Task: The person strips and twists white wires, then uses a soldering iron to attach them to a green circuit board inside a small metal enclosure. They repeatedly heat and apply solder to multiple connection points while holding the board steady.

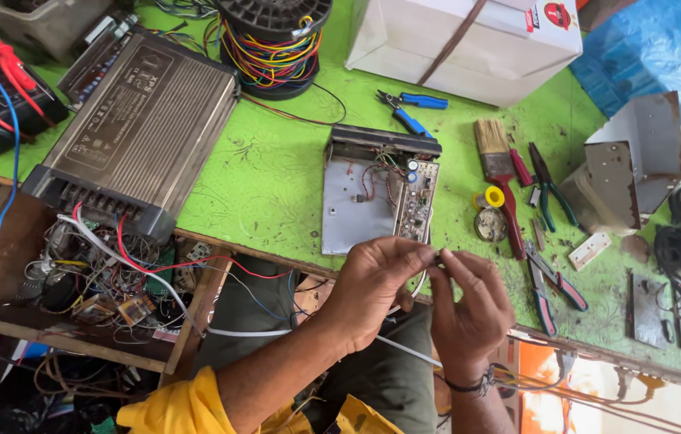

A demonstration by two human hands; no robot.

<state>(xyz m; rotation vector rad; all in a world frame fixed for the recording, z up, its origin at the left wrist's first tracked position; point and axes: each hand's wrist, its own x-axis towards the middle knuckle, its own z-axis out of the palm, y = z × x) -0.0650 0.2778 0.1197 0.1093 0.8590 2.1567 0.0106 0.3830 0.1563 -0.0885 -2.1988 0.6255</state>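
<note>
Both hands, left hand [372, 285] and right hand [469, 309], pinch a white wire's [409, 350] end together. An opened metal power supply [379, 193] lies just beyond on the green bench [276, 169].

What the hands [437, 261] pinch between their fingertips is too small to tell. The box [469, 44], the wire spool [276, 36] and the blue sheet [658, 48] are cut off by the top edge. The white cable [252, 332] vanishes behind the left forearm.

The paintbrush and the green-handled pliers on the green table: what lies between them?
In the head view, a small red-handled tool lies between the paintbrush and the green-handled pliers, close beside the brush.
</note>
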